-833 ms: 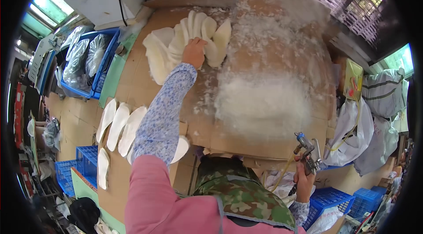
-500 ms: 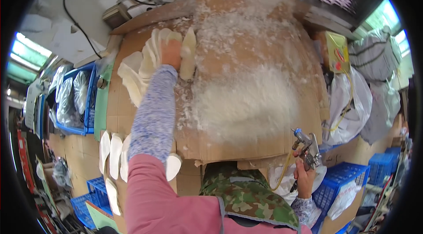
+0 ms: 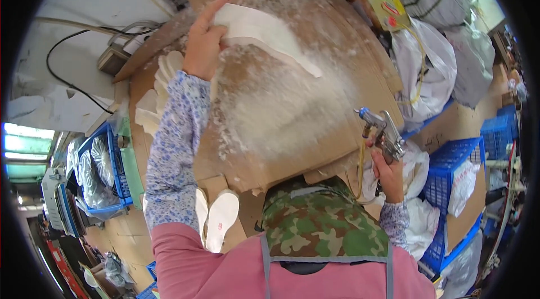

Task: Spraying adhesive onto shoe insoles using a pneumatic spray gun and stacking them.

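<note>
A white shoe insole (image 3: 264,29) hangs over the far part of the cardboard, gripped at its left end by my left hand (image 3: 203,43). The index finger points up past it, and the thumb presses against it. The insole bends down toward the right. Lower right, a metal spray gun (image 3: 387,135) with a yellow hose is in my right hand (image 3: 388,174), fingers wrapped round its handle and nozzle toward the upper left. Fanned cream insoles (image 3: 163,77) lie left of my left forearm, which partly hides them. A patch of whitish residue (image 3: 275,122) coats the middle of the cardboard.
The worktable is covered with brown cardboard (image 3: 332,150). Finished-looking white insoles (image 3: 221,220) rest below its near left edge. A yellow tin (image 3: 385,6) and white bags (image 3: 424,63) stand at the right. Blue crates flank both sides, one (image 3: 450,178) near my right arm.
My left hand has lifted an insole from the left pile and moved it up over the cardboard. The view has turned and shifted. The spray gun stays in my right hand.
</note>
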### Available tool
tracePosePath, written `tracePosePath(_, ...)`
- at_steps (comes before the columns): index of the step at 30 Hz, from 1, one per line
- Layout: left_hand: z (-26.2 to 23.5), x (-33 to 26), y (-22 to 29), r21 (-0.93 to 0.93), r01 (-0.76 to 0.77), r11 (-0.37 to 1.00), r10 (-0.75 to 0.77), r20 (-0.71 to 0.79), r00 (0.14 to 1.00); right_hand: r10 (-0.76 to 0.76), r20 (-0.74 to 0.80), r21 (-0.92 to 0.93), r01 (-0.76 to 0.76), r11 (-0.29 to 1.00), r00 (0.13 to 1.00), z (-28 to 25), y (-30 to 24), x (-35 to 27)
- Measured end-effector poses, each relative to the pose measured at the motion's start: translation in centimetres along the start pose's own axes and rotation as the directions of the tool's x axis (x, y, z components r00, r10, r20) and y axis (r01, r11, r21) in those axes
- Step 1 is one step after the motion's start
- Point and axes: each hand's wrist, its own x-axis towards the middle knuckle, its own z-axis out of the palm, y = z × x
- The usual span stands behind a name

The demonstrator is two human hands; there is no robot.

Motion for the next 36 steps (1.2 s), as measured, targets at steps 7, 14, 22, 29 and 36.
tracePosePath(7, 5.8, -10.1, -11.1, -0.002, 0.213, 0.977, -0.209, -0.194, 0.958, -0.006, -0.046, 0.076, 0.009, 0.997, 0.999, -1.6, 0.7, -0.3)
tracePosePath(14, 2.8, -20.9, -23.2, 0.292, 0.41, 0.864, -0.264, -0.43, 0.863, 0.066, 0.129, -0.016, -0.065, 0.998, 0.989, 0.9, 0.5, 1.1)
tracePosePath(22, 2.2, -21.3, -23.2, 0.344, 0.487, 0.803, -0.311, -0.455, 0.835, -0.062, 0.425, -0.209, 0.165, 0.964, 0.903, 7.7, 0.0, 3.1)
tracePosePath(29, 2.6, -21.7, -22.8, 0.37, 0.416, 0.831, -0.223, -0.464, 0.857, -0.116, 0.261, -0.32, 0.199, 0.926, 0.958, 6.8, 0.2, 5.0)
tracePosePath(36, 2.2, -22.1, -23.1, 0.209, 0.391, 0.896, -0.273, -0.434, 0.859, -0.166, 0.09, -0.383, 0.188, 0.904, 0.982, 5.4, 1.4, 7.1)
